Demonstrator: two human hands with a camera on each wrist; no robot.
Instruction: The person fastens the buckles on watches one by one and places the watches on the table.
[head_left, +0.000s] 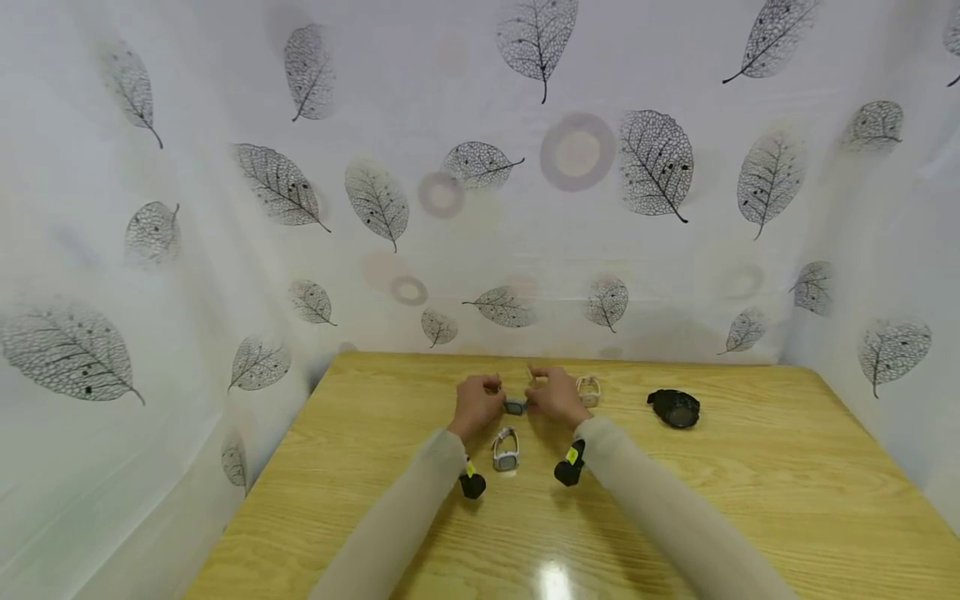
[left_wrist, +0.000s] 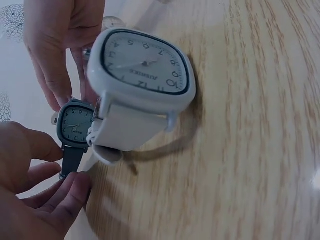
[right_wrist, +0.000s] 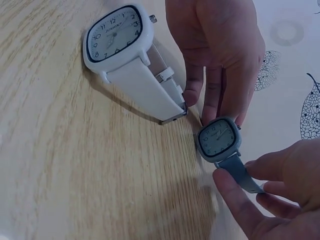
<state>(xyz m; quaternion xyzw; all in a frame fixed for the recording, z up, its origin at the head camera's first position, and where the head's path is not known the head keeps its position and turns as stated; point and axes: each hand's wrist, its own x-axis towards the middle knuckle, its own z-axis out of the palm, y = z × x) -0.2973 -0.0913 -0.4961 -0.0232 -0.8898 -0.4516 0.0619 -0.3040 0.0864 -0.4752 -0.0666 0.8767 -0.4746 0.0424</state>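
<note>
A grey-blue wristwatch (head_left: 515, 407) with a rounded square face lies between my two hands near the table's far side. My left hand (head_left: 477, 406) pinches its strap on the twelve-o'clock side, thumb against fingers, clearest in the left wrist view. Opposite, my right hand (head_left: 557, 396) grips the blue strap (right_wrist: 236, 170) on the six-o'clock side. The watch face (right_wrist: 218, 139) is turned toward the wrist cameras. Nearer to me, between the forearms, a white wristwatch (head_left: 506, 461) rests on the table; it looms large in both wrist views, its strap (right_wrist: 145, 90) buckled into a loop.
Just beyond the right hand lies another pale wristwatch (head_left: 590, 393). Farther right on the wooden table (head_left: 757, 483) is a chunky black watch (head_left: 677, 410). A white curtain (head_left: 480, 250) printed with leaves stands behind and at both sides of the table.
</note>
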